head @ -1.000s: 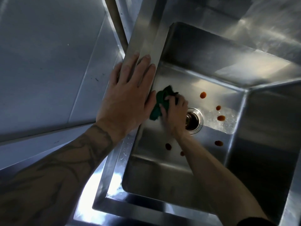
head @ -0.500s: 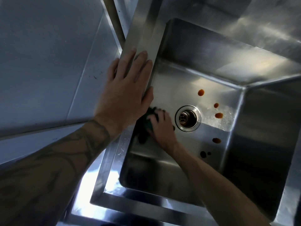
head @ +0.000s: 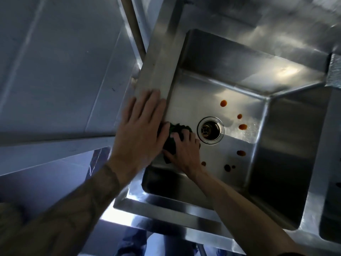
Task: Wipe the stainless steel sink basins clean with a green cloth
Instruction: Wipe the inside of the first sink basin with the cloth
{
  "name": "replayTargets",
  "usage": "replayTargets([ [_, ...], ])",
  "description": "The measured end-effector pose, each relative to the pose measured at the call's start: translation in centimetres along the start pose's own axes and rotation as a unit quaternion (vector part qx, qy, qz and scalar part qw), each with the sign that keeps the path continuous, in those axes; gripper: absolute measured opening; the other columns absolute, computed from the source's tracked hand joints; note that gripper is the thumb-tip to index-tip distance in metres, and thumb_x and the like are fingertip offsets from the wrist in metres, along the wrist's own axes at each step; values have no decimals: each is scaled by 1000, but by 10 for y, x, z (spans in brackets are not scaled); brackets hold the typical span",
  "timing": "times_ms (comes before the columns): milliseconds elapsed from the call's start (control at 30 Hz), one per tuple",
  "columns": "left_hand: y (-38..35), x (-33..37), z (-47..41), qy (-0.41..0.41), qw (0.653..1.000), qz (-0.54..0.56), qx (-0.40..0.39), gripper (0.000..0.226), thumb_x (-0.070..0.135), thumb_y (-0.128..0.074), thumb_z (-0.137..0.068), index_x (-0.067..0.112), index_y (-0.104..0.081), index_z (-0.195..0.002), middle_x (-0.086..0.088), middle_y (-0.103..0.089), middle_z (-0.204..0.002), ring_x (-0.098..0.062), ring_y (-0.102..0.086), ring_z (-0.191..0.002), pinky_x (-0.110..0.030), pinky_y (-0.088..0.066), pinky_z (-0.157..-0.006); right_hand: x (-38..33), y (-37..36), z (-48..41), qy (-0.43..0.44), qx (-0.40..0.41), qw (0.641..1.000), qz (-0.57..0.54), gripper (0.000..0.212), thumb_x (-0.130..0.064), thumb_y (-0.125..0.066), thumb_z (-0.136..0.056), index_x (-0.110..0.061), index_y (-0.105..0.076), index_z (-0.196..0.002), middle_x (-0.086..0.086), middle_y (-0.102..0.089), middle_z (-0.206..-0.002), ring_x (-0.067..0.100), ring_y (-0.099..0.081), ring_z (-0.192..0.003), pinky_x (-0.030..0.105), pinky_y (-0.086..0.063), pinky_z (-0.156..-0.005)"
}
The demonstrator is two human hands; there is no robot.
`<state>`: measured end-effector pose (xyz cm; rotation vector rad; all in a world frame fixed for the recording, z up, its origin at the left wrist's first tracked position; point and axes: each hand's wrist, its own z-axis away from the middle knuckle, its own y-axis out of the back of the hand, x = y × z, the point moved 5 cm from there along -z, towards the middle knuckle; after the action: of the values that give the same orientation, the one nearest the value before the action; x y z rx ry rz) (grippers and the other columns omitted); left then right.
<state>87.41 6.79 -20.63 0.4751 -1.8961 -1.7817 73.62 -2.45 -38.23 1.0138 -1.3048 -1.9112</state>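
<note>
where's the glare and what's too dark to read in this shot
Head view: glare washes the sink at its front rim and right of the drain; its right wall sits in deep shadow; the green cloth reads almost black under the right hand; left forearm blurred.
</note>
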Motion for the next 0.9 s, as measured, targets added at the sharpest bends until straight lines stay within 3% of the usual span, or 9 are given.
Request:
replayTargets([
  [167, -6, 3, 26, -4, 999, -32, -23, 60, 41, -37, -113, 5, -37, -161, -16, -34, -169, -36, -25, -160, -57, -23, -128, 13, -6, -24, 30, 3, 999, -12, 46, -60, -66, -88, -24, -56, -115, 11, -51, -118, 33, -49, -102, 47, -48, -81],
  [300, -8, 4, 25, -4, 999, -29, -20, 60, 40, -38, -112, 4, -37, -160, -18, -35, -168, -37, -26, -159, -58, -23, -128, 28, -8, -25, -64, 47, 997, -16, 46, -59, -61, -91, -22, -54, -119, 13, -49, -122, 32, -47, -104, 43, -44, -86],
  [333, -8, 3, 25, -3, 999, -31, -18, 59, 40, -38, -112, 4, -38, -160, -18, -36, -168, -38, -27, -159, -58, -23, -128, 22, -12, -17, -44, 36, 998, -4, 46, -59, -60, -92, -22, -53, -119, 12, -48, -122, 31, -46, -105, 43, -43, -85],
  [467, -7, 3, 25, -6, 999, -35, -6, 59, 38, -41, -111, 4, -39, -159, -18, -37, -167, -39, -28, -158, -59, -24, -127, 26, -19, 17, 216, -76, 972, 52, 45, -53, -62, -92, -21, -54, -122, 12, -51, -127, 33, -51, -109, 46, -49, -87],
  [500, -7, 4, 25, -6, 999, -35, -6, 59, 38, -41, -111, 3, -39, -159, -19, -37, -166, -39, -29, -157, -59, -24, -127, 35, -14, 12, 221, -79, 971, 47, 43, -51, -63, -93, -20, -55, -123, 12, -51, -128, 32, -51, -109, 47, -50, -89],
  [600, -8, 3, 26, -8, 999, -36, -5, 60, 38, -44, -110, 3, -39, -159, -19, -38, -166, -40, -30, -157, -60, -24, -127, 52, -5, -15, 45, -12, 999, 17, 40, -47, -65, -93, -19, -56, -120, 14, -51, -124, 31, -49, -103, 43, -49, -85],
  [667, -8, 3, 26, -9, 999, -33, -1, 60, 37, -46, -109, 2, -40, -158, -20, -38, -165, -41, -30, -156, -60, -25, -127, 42, -9, -15, -12, 19, 1000, 20, 41, -51, -61, -94, -20, -54, -120, 14, -50, -123, 31, -47, -102, 43, -45, -82],
  [833, -7, 3, 25, -8, 999, -38, 1, 61, 37, -44, -109, 2, -39, -159, -20, -38, -165, -41, -31, -156, -60, -26, -126, 37, -23, 39, 229, -116, 966, 29, 46, -54, -60, -94, -24, -51, -128, 10, -47, -135, 31, -47, -117, 47, -49, -98],
  [900, -7, 3, 25, -5, 999, -40, 3, 61, 37, -44, -109, 3, -40, -159, -19, -39, -166, -41, -31, -156, -60, -26, -126, 43, -23, 29, 203, -83, 975, 14, 43, -48, -66, -92, -22, -53, -125, 11, -50, -130, 31, -50, -112, 48, -51, -95],
])
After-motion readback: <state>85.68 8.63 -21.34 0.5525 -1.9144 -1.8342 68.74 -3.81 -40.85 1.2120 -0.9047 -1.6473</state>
